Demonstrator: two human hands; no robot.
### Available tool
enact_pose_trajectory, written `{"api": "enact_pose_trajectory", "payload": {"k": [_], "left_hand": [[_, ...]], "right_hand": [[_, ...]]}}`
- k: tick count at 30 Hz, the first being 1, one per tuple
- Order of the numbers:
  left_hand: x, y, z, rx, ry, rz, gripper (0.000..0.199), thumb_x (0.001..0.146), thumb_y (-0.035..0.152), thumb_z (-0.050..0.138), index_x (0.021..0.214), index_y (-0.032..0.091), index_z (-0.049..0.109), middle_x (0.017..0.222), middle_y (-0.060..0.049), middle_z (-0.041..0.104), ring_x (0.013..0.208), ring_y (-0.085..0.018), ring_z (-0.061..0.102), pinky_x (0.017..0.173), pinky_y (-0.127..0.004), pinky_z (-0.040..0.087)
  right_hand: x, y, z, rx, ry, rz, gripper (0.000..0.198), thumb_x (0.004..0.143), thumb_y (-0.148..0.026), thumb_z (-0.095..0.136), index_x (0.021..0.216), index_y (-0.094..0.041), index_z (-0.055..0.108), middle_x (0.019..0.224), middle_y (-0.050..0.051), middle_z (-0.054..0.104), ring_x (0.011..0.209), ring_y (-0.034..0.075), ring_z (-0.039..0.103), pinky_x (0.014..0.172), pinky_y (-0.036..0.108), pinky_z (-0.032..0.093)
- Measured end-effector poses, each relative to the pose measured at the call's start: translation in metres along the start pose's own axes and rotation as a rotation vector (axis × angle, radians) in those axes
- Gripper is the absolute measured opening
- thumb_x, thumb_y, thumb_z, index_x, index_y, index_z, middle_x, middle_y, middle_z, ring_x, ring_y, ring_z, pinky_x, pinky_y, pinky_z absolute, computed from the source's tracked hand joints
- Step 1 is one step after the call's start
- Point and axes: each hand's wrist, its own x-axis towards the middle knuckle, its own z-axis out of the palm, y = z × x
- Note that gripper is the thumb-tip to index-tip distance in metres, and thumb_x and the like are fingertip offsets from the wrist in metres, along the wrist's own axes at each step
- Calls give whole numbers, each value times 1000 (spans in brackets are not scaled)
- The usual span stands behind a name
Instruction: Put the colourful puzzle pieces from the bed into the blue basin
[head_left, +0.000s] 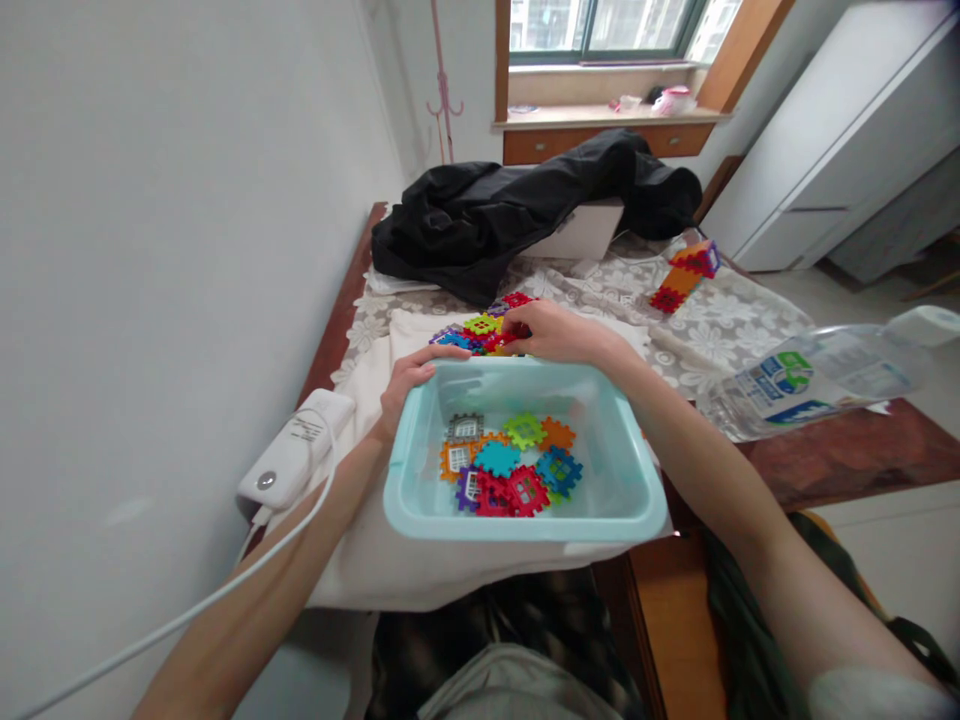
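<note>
Table: carries the tub; its bare red-brown wood (825, 450) shows to the tub's right.
Black cloth: heaped (465, 225) well beyond the tub's far side.
Tub: pale blue (525, 530), right before the person, long axis running left to right, a long side facing them.
Pile: bright toothed tiles (480, 325) just past the tub's far rim, left of its middle, spread mostly sideways. It lies directly under the right fingertips, so that hand looks nearer; jumbled flat, it points no single way.
Right hand: reaching (551, 330) over the tub's far rim, fingers bent and nearly together among the tiles; whether one is pinched, I can't tell.
Left hand: curled part-way (409, 385) around the tub's far left corner, holding it.
Loose tiles: several colours (497, 459), scattered on the tub's floor.
</note>
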Motion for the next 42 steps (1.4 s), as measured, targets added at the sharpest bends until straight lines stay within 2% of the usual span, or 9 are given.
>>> {"api": "enact_pose_trajectory", "payload": {"k": [11, 20, 22, 27, 30, 33, 35, 38, 42], "left_hand": [[-3, -1, 1, -6, 17, -29, 38, 82, 37, 64, 105, 16, 86, 112, -9, 82, 100, -29, 73, 87, -34, 58], [2, -10, -8, 16, -36, 21, 40, 81, 36, 63, 107, 15, 86, 114, -11, 82, 101, -28, 74, 85, -33, 58], [3, -12, -9, 5, -31, 16, 39, 81, 35, 65, 107, 14, 86, 111, -11, 83, 99, -28, 75, 84, -33, 58], [5, -15, -9, -49, -48, 28, 36, 79, 35, 69, 104, 16, 87, 101, -8, 84, 87, -24, 75, 81, -31, 58], [6, -14, -9, -19, -54, 46, 38, 80, 37, 68, 104, 14, 87, 103, -10, 84, 91, -25, 75, 83, -32, 57], [6, -10, -8, -10, -50, 44, 40, 79, 38, 68, 103, 12, 86, 98, -11, 83, 90, -26, 75, 81, -33, 58], [6, -8, -7, -7, -36, 39, 40, 78, 39, 68, 102, 12, 86, 95, -11, 82, 87, -26, 75, 79, -32, 58], [6, -8, -5, 1, -21, 49, 40, 78, 40, 69, 101, 11, 86, 98, -12, 83, 88, -27, 76, 78, -32, 58], [5, -9, -5, -13, -26, 42, 41, 77, 40, 70, 102, 11, 86, 99, -12, 83, 89, -27, 76, 76, -31, 58]], "right_hand": [[5, 2, 2, -79, 295, -45, 16, 97, -21, 56, 95, -17, 71, 95, 11, 74, 85, 23, 61, 76, 33, 39], [3, -7, -3, 439, 573, -252, 22, 98, -40, 74, 100, -18, 71, 97, 5, 75, 89, 19, 66, 80, 30, 50], [-3, -14, -7, 670, 479, -347, 34, 96, -51, 78, 106, -19, 71, 99, 4, 75, 87, 18, 68, 78, 28, 53], [-16, -25, -10, 895, -65, -518, 46, 93, -58, 79, 110, -15, 77, 100, 8, 81, 89, 18, 76, 72, 25, 58], [-10, -19, -6, 896, -72, -472, 48, 98, -60, 71, 114, -15, 78, 99, 9, 82, 88, 19, 77, 67, 24, 59], [1, -4, 0, 745, 176, -304, 45, 104, -56, 62, 116, -15, 76, 97, 9, 82, 86, 20, 77, 73, 29, 62], [5, 6, 3, 498, 261, -173, 41, 104, -50, 64, 125, -16, 75, 115, 13, 81, 105, 25, 77, 92, 38, 63], [5, 17, 5, 155, 54, 15, 57, 100, -46, 69, 150, -21, 64, 156, 16, 64, 143, 34, 62, 119, 48, 50], [3, 20, 5, 36, -288, 47, 45, 107, -38, 54, 148, -26, 69, 161, 9, 61, 147, 31, 60, 122, 43, 47]]}}
